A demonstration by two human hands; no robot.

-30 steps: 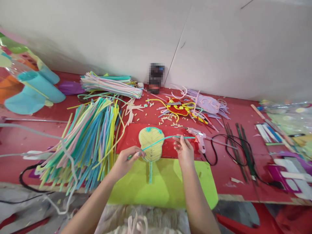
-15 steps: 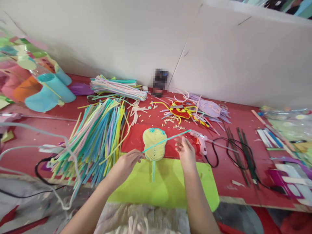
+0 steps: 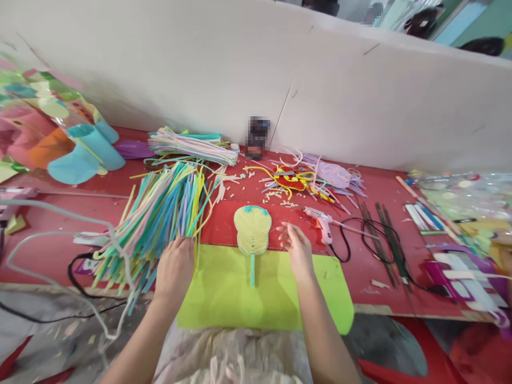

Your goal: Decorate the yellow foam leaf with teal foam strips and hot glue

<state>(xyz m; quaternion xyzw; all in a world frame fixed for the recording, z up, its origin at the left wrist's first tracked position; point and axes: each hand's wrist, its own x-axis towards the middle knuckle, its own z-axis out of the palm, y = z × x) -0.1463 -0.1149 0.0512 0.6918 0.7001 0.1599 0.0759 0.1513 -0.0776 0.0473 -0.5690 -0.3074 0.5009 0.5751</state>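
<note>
My left hand (image 3: pixel 176 266) is at the right edge of a large bundle of pastel pipe cleaners (image 3: pixel 152 213). Its fingers are closed on a teal pipe cleaner (image 3: pixel 205 204) that slants up and to the right; the fingertips are partly hidden. My right hand (image 3: pixel 295 248) hovers to the right of a pale yellow fan-shaped piece (image 3: pixel 253 230), fingers loosely bent and apart, nothing in them. This piece, made of pipe cleaners, has a teal edge, small teal bits on top and a teal handle (image 3: pixel 252 271). It lies across a red sheet and a lime green mat (image 3: pixel 224 298).
A pink glue gun (image 3: pixel 323 225) with a black cord lies right of my right hand. Behind are another pipe cleaner bundle (image 3: pixel 192 146), cut scraps and a lilac piece (image 3: pixel 333 175). Blue boot-shaped items (image 3: pixel 80 154) stand left. White cables (image 3: pixel 120 250) hang over the table's left front.
My left hand has moved left to the bundle, taking the teal pipe cleaner off the fan-shaped piece. My right hand stays nearby, no longer beside that pipe cleaner. The view has shifted slightly.
</note>
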